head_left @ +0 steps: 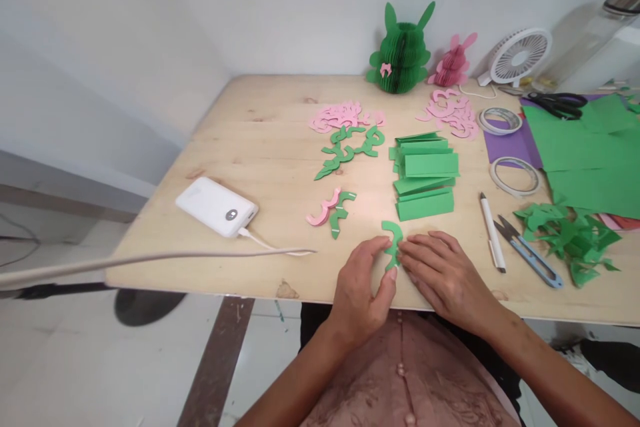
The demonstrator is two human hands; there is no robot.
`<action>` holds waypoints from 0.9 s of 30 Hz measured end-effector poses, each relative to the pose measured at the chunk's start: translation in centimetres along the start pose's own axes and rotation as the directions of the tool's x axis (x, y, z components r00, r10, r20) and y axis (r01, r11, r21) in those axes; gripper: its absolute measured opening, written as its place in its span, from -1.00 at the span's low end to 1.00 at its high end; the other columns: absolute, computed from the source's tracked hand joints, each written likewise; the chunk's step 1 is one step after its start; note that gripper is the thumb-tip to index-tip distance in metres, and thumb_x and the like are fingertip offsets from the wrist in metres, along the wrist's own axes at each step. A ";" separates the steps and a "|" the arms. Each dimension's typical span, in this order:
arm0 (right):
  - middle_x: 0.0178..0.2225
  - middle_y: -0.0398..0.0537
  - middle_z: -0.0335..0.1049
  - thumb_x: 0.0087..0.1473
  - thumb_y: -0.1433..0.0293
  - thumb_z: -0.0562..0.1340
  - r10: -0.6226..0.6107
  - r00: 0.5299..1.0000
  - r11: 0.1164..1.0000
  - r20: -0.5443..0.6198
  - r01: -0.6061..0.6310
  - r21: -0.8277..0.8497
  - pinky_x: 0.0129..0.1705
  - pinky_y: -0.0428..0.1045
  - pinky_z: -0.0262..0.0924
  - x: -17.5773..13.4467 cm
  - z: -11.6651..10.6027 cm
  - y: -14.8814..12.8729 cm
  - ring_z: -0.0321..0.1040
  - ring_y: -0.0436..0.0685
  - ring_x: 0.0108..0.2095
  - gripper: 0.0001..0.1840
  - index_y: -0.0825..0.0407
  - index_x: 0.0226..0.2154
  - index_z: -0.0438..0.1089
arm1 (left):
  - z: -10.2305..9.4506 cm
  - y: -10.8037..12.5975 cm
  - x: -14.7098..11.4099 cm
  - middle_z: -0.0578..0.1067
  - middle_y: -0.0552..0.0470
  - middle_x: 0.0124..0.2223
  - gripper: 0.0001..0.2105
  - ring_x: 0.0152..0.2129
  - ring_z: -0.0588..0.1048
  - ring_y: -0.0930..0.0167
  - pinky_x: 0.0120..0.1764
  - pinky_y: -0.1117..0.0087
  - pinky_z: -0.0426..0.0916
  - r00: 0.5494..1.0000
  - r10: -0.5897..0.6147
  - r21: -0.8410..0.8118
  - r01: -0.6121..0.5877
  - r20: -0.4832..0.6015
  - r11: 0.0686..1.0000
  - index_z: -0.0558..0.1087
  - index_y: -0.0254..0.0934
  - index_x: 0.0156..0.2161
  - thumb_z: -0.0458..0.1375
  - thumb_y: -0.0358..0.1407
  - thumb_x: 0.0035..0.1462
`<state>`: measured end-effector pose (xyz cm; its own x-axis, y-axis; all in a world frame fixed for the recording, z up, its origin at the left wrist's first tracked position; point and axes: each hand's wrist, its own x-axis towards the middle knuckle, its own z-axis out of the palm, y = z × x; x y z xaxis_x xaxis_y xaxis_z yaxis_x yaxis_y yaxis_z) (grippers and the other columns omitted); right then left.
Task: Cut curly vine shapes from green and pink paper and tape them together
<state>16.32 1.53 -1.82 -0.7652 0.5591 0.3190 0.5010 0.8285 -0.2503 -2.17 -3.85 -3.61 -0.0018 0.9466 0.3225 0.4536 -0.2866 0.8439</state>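
A curved green paper cutout [393,235] lies at the table's front edge, between my two hands. The thumb and forefinger of my left hand [364,280] are closed on its left side and lower end. Flat on the wood, my right hand [445,273] has its fingers stretched out, their tips touching the cutout's right edge. Just beyond and to the left are a pink scalloped paper piece [327,207] and a green scalloped paper piece [341,215], side by side. Folded green paper strips [427,173] lie stacked behind my right hand.
A white power bank [215,207] with a cable is at left. Behind are green cutouts [345,152], pink cutouts [336,117] and a green paper rabbit [401,53]. On the right lie a pen [493,232], blue snips [530,253], green scraps [570,233] and a tape roll [515,177].
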 end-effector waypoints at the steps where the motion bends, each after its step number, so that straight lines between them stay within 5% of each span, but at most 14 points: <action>1: -0.03 0.06 0.49 0.19 0.51 0.13 -0.007 1.000 1.000 -0.001 0.007 0.011 0.11 0.23 0.10 0.0 -0.1 0.0 0.31 0.22 0.05 -0.73 0.11 -0.08 0.45 | 0.1 0.0 0.0 0.43 -0.14 0.01 -0.67 -0.01 0.43 0.30 0.03 0.18 0.38 1.000 0.007 0.004 -0.007 0.003 1.000 0.23 -0.25 0.07 0.03 -0.40 0.19; 6: -0.03 0.08 0.48 0.18 0.50 0.13 0.021 1.000 0.998 -0.015 -0.019 0.068 0.11 0.24 0.11 -0.1 -0.2 0.1 0.31 0.23 0.04 -0.72 0.09 -0.08 0.44 | 0.3 0.0 -0.2 0.44 -0.14 0.00 -0.68 -0.02 0.44 0.30 0.03 0.18 0.38 1.000 -0.008 -0.007 0.008 0.004 1.000 0.21 -0.25 0.07 0.02 -0.40 0.20; 11: -0.09 0.06 0.50 0.17 0.48 0.16 0.190 0.976 0.957 -0.109 -0.160 0.242 0.03 0.16 0.20 0.0 -0.1 -0.3 0.39 0.18 -0.05 -0.72 0.04 -0.08 0.44 | 0.3 -0.1 -0.1 0.45 -0.13 -0.01 -0.71 -0.03 0.46 0.31 0.05 0.18 0.37 0.997 -0.076 -0.087 0.077 0.010 0.993 0.24 -0.25 0.05 0.03 -0.38 0.21; 17: -0.20 -0.04 0.53 0.18 0.38 0.16 0.498 0.867 0.732 -0.013 -0.412 0.542 -0.07 0.06 0.27 1.7 0.0 -1.1 0.42 0.13 -0.13 -0.81 -0.01 -0.18 0.46 | 0.0 -0.2 0.1 0.48 -0.12 -0.04 -0.74 -0.06 0.47 0.31 0.05 0.18 0.36 0.989 -0.141 -0.218 0.148 0.047 0.965 0.27 -0.25 0.02 0.03 -0.37 0.22; 27: -0.36 -0.05 0.51 0.06 0.29 0.21 0.633 0.745 0.402 0.209 -0.548 0.733 -0.36 -0.04 0.27 3.7 0.2 -1.4 0.38 0.06 -0.39 -0.79 0.04 -0.30 0.50 | -0.6 0.2 0.3 0.48 -0.09 -0.02 -0.73 -0.05 0.47 0.31 0.03 0.22 0.36 0.992 -0.103 -0.294 0.122 0.078 0.948 0.34 -0.23 0.03 0.02 -0.37 0.23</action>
<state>12.67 2.39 -0.49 -0.3378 0.9345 -0.1121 0.3245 0.0038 -0.9459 -2.60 -3.65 -3.12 0.0209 0.9798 0.1991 0.1681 -0.1997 0.9653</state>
